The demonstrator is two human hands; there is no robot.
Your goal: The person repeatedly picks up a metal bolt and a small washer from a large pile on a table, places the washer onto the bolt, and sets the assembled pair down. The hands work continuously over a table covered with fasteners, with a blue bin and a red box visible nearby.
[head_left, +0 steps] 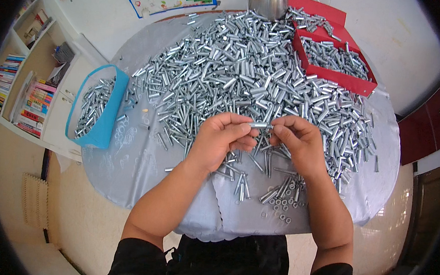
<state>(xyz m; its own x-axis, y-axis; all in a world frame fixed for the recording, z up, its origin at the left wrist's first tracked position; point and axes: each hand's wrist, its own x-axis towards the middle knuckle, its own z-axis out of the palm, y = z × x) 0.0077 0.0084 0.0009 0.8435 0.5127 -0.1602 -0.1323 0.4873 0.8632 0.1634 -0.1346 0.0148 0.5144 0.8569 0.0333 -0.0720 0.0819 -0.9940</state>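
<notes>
Over the near middle of the pile, a short silvery sleeve anchor (259,125) lies crosswise between my fingertips. Thumb and index finger of my left hand (217,142) pinch its left end. My right hand (302,147) is closed at the other end, its fingertips hiding any small part there. Below and beyond both hands spreads a big heap of metal sleeves and bolts (233,78). Loose nuts and washers (283,204) lie beside my right forearm, next to a few bolts. Several more bolts (242,184) rest between my forearms.
A round table (126,179) with a silvery cloth bears everything. On its left stands a light blue fabric bin (103,130) of metal parts; at the back right, a red box (337,81) holds more. A metal pot (268,5) stands at the far edge. A bookshelf (28,70) is leftward.
</notes>
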